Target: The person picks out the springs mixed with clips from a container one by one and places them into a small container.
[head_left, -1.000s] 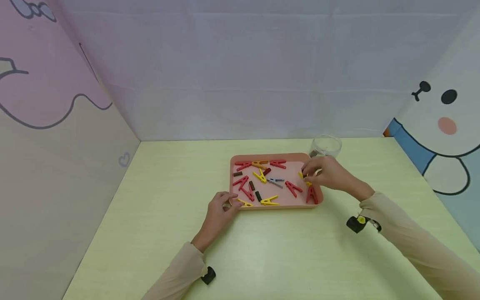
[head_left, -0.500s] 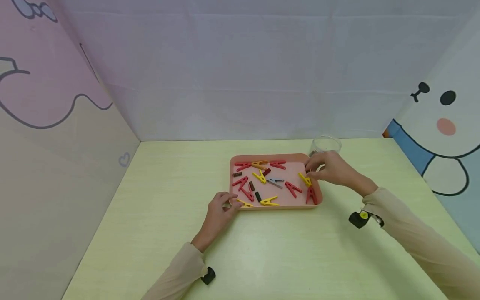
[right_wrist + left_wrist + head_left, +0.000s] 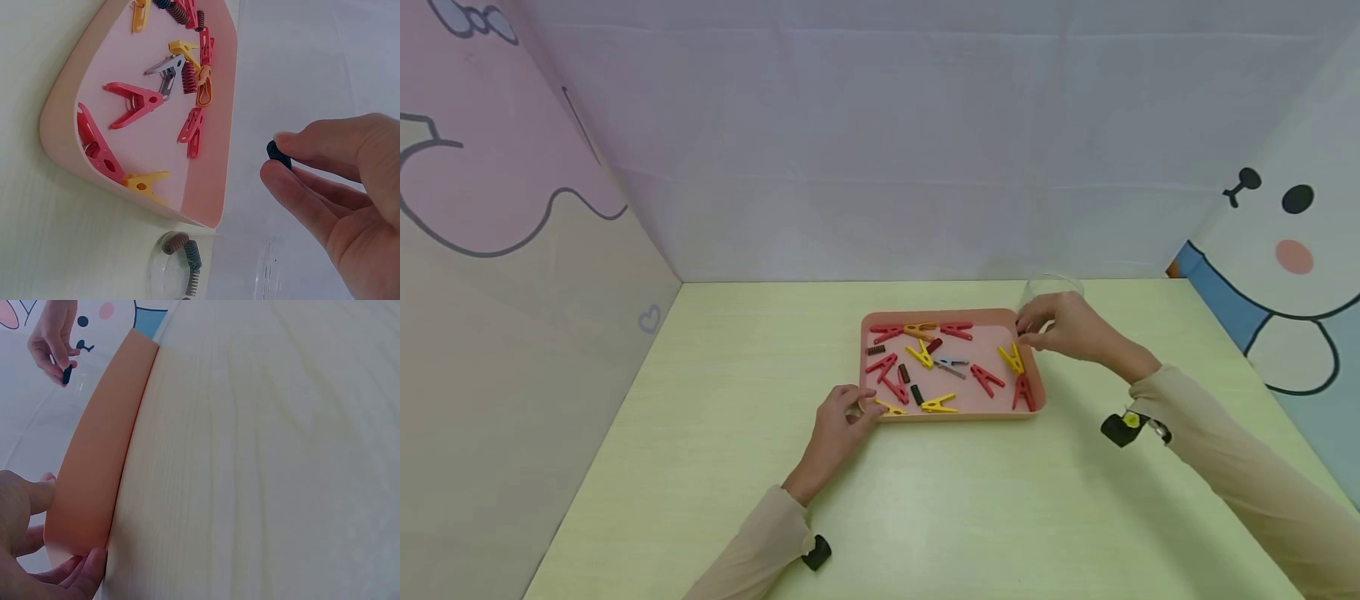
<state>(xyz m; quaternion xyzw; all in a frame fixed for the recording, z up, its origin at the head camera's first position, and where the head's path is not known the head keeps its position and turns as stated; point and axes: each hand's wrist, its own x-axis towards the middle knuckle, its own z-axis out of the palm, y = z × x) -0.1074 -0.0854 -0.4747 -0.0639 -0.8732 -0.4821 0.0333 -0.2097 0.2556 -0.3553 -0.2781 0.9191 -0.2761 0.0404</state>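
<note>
My right hand (image 3: pixel 1060 325) pinches a small dark spring (image 3: pixel 279 154) between thumb and fingertips, raised beyond the tray's far right corner. A clear round jar (image 3: pixel 164 272), partly hidden by that hand in the head view, stands close by with several springs (image 3: pixel 192 255) in it. My left hand (image 3: pixel 844 417) grips the near left corner of the pink tray (image 3: pixel 94 456), its fingers bent about the wall. Red, yellow, orange and grey clothespins lie in the tray, among them a yellow clothespin (image 3: pixel 1011 360) and a red clothespin (image 3: pixel 987 379). Loose springs, including a black spring (image 3: pixel 917 394), lie between them.
The tray sits on a pale wooden table (image 3: pixel 700 417). Behind the table rises a white cloth backdrop (image 3: pixel 850 150), with cartoon-printed side panels at left and right. A dark wrist camera (image 3: pixel 1122 429) hangs below the right sleeve.
My right hand has lifted away from the yellow clothespin at the tray's right side and moved back and right towards the jar, with the spring. The left hand has stayed at the tray corner.
</note>
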